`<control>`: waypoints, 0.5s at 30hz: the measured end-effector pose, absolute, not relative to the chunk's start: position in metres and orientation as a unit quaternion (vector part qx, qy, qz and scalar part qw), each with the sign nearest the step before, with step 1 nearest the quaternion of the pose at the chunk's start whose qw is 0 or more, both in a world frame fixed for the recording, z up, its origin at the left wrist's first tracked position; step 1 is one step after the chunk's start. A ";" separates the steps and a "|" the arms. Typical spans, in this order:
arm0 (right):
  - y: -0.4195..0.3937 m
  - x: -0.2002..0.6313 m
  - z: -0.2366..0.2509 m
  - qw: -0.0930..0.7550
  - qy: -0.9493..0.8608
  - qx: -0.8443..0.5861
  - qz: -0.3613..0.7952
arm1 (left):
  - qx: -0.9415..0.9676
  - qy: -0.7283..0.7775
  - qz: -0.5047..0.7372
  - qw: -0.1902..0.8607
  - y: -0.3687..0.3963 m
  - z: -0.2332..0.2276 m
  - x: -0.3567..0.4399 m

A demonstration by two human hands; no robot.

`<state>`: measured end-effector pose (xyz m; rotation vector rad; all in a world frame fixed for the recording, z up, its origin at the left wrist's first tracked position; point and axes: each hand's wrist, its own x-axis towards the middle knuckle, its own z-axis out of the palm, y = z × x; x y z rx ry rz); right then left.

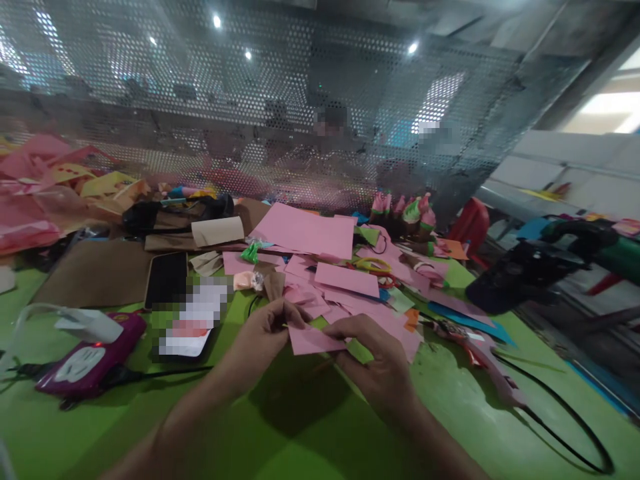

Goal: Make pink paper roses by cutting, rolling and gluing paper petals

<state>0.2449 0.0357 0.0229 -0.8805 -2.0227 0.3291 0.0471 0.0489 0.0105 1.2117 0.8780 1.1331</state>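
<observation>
Between my two hands a small pink paper piece [316, 341] is held above the green table. My left hand [273, 328] pinches its upper left end between thumb and fingers. At its right end, my right hand [370, 350] grips it with the thumb below and the index finger on top. Just beyond my hands lies a spread of cut pink paper pieces [346, 280]. Behind these rests a larger pink sheet [305, 230]. Scissors with yellow handles [371, 265] lie among the paper, partly covered.
A pink glue gun [493, 367] with a black cord lies at the right on the green table [440, 407]. To the left are a purple power strip [93, 360], a lit phone [193, 323] and a dark phone [167, 279]. Pink-and-green cone-shaped crafts [413, 213] stand near the perforated metal screen [280, 120].
</observation>
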 end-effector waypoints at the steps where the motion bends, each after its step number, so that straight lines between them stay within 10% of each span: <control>1: 0.035 0.245 0.024 0.439 -0.820 -0.343 0.126 | 0.525 0.379 0.486 0.587 0.050 0.009 0.047; 8: 0.035 0.247 0.026 0.405 -0.847 -0.340 -0.062 | 0.705 0.463 0.479 0.244 0.041 0.014 0.042; 15: 0.039 0.242 0.015 0.339 -0.888 -0.282 -0.131 | 0.801 0.437 0.378 0.157 0.030 0.010 0.046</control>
